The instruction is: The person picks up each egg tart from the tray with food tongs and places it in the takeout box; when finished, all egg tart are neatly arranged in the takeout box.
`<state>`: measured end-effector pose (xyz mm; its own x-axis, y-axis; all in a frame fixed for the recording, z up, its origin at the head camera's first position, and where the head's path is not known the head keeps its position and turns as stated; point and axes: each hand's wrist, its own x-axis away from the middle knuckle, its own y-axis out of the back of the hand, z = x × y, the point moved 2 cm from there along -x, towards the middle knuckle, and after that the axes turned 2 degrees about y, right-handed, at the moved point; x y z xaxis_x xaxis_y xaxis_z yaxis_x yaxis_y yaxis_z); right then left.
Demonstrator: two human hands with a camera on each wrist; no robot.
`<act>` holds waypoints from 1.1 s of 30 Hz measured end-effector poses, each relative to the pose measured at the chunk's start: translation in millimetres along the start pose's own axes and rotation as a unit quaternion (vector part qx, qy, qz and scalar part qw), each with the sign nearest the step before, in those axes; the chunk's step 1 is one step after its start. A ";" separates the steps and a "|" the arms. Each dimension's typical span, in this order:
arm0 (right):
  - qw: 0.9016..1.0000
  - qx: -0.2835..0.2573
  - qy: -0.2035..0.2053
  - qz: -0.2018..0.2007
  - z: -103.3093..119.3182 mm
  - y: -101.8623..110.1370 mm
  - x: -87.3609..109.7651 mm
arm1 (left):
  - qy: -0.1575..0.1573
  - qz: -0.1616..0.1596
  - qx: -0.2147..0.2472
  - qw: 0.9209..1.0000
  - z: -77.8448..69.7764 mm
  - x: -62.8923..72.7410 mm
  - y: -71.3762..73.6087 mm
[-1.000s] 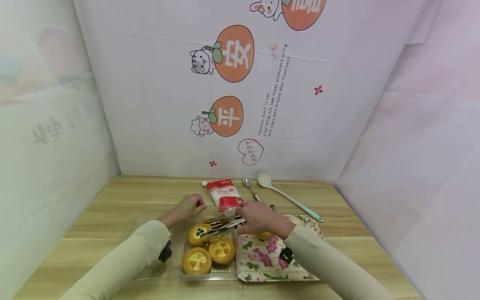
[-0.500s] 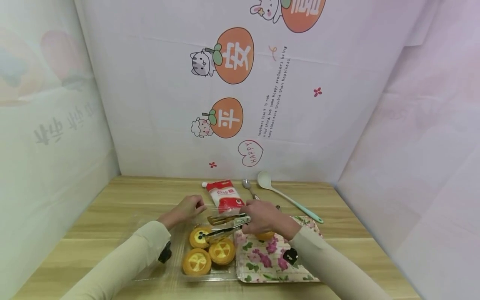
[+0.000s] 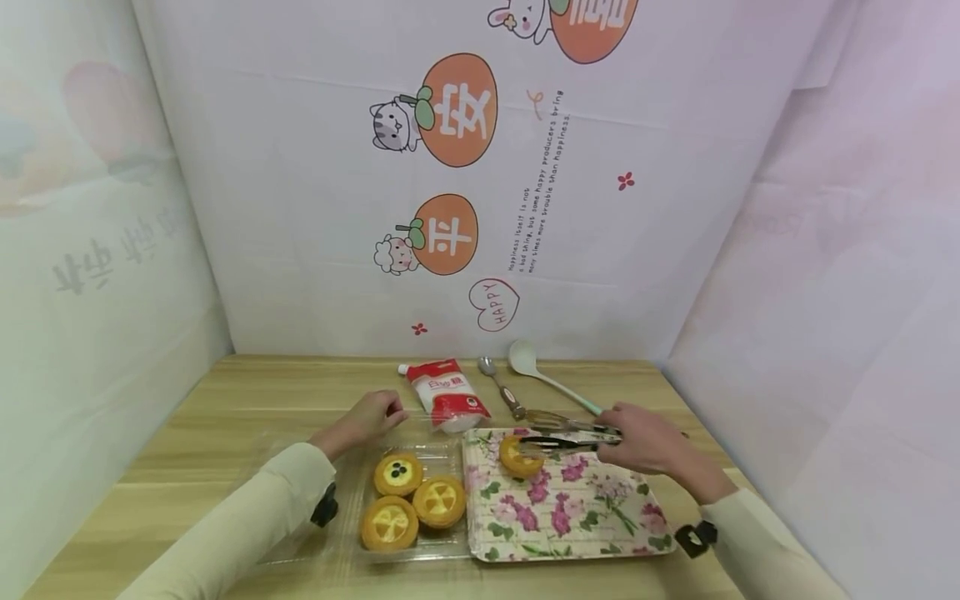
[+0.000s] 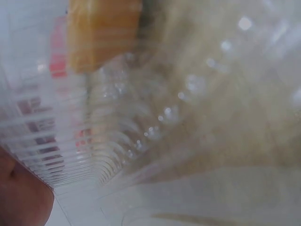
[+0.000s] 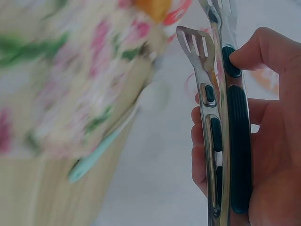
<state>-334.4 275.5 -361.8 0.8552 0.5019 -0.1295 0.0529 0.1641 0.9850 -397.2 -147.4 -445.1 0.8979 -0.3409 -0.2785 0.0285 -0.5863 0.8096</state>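
My right hand [image 3: 645, 437] holds metal tongs [image 5: 228, 127] with dark green grips, the thumb along one arm and the fingers round the other. No food shows between the tong heads in the right wrist view. In the head view their tips pass over an egg tart [image 3: 517, 458] at the back left of the floral tray [image 3: 600, 533]. My left hand [image 3: 371, 417], fingers curled, grips the back edge of a clear plastic container [image 3: 442, 546]; the left wrist view is blurred. Inside the container lie an egg tart with dark berries [image 3: 397, 473] and two plainer egg tarts [image 3: 439, 502].
Behind the container lies a red and white bag [image 3: 450, 392]. A small metal spoon [image 3: 501, 387] and a ladle [image 3: 522, 358] with a pale green handle lie at the back of the wooden table [image 3: 187, 442]. Printed cloth walls [image 3: 337, 250] enclose the table.
My right hand has moved right with the tongs, from over the container to over the floral tray, uncovering the egg tart there. My left hand has stayed at the container's edge.
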 end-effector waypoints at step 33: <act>0.993 0.064 0.102 0.005 73.2 11.6 -47.2 | -0.008 -0.003 0.003 1.000 5.5 -2.0 -2.2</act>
<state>-336.4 191.5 -336.0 0.7347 0.6662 -0.1276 0.1222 0.0550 0.9910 -401.4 -149.5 -449.2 0.8902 -0.3492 -0.2927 0.0320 -0.5930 0.8046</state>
